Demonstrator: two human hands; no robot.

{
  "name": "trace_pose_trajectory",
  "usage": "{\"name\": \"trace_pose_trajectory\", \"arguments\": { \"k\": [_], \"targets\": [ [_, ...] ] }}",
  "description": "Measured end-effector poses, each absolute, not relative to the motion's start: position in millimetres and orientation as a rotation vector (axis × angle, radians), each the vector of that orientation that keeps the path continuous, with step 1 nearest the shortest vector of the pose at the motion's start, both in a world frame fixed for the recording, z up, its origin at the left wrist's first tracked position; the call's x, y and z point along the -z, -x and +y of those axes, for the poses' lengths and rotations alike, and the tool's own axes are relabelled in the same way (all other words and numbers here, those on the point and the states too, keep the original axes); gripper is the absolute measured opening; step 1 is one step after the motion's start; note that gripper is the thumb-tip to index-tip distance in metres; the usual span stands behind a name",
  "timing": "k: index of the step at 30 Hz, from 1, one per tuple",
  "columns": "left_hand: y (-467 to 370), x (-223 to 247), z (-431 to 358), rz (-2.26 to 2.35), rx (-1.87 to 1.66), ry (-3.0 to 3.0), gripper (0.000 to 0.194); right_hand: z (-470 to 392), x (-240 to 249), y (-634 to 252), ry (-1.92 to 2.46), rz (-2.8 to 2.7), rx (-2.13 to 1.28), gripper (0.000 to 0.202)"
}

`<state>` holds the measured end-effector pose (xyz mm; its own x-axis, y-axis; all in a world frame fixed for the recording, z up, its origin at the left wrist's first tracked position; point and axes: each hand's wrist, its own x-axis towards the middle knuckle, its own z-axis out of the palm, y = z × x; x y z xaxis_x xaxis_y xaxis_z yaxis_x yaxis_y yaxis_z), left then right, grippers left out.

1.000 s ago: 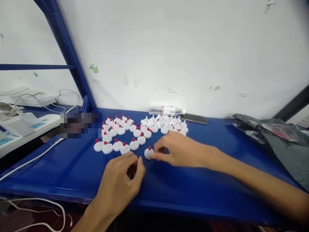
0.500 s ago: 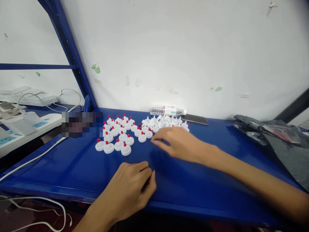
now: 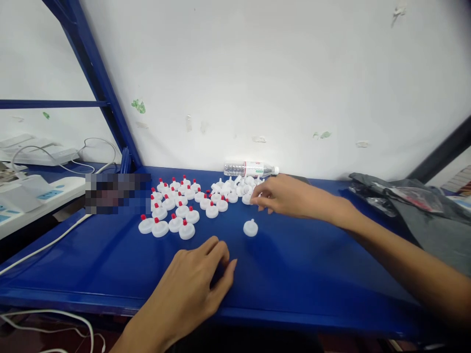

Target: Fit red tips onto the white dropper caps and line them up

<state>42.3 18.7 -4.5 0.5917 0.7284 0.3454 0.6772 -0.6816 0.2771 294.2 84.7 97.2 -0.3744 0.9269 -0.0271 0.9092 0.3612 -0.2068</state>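
Several white round caps with red tips (image 3: 187,230) stand in a group on the left half of the blue table (image 3: 110,264). Right of them lies a pile of plain white caps (image 3: 230,189) with bare spouts. One plain white cap (image 3: 250,228) stands alone in front of the pile. My right hand (image 3: 272,196) reaches to the pile's right edge, its fingers curled together at a white cap; what they grip is partly hidden. My left hand (image 3: 202,279) rests near the table's front edge, fingers curled and thumb apart, with nothing visible in it.
A clear bottle (image 3: 252,169) lies against the wall behind the pile, with a dark phone (image 3: 303,180) partly hidden beside it. Grey plastic bags (image 3: 415,211) lie at the right. White power strips (image 3: 55,193) and a cable (image 3: 62,238) are at the left.
A single plain white cap now stands in front of the pile, where none stood before. My right hand has shifted right and back along the pile. My left hand's thumb and fingers have parted slightly.
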Motion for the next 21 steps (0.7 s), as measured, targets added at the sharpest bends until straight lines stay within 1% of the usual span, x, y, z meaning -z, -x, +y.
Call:
{"name": "trace_pose_trajectory", "arguments": {
  "k": [1, 2, 4, 6, 8, 12, 15, 19, 21],
  "targets": [
    [-42.2, 4.4, 19.0, 1.243, -0.679, -2.661, 0.014, 85.6, -100.0, -297.0, 1.766, -2.478, -0.158, 0.023],
    [-42.1, 4.3, 19.3, 1.282, -0.679, -2.636, 0.015, 87.0, -102.4, -300.8, 1.86, -2.439, -0.002, 0.021],
    [-41.6, 3.7, 20.0, 1.312, -0.627, -2.633, 0.035, 91.3, -104.8, -310.0, 2.068, -2.386, 0.225, 0.016],
    [-41.6, 1.5, 20.6, 1.275, -0.525, -2.671, 0.048, 97.4, -103.4, -318.8, 2.229, -2.38, 0.252, 0.014],
    [-42.4, -2.5, 21.1, 1.209, -0.418, -2.728, 0.052, 104.6, -98.9, -325.2, 2.317, -2.389, 0.182, 0.015],
    [-47.0, -10.1, 22.2, 1.119, -0.248, -2.855, 0.054, 117.4, -87.1, -330.0, 2.366, -2.387, 0.067, 0.023],
    [-49.4, -10.3, 23.6, 1.095, -0.215, -2.894, 0.05, 121.3, -81.0, -327.6, 2.355, -2.4, 0.032, 0.025],
    [-47.5, -4.9, 25.2, 1.082, -0.294, -2.862, 0.042, 120.8, -79.1, -321.7, 2.332, -2.416, 0.025, 0.023],
    [-45.9, -2.5, 25.1, 1.062, -0.383, -2.804, 0.034, 120.4, -80.0, -322.1, 2.314, -2.419, 0.002, 0.02]
  ]
}}
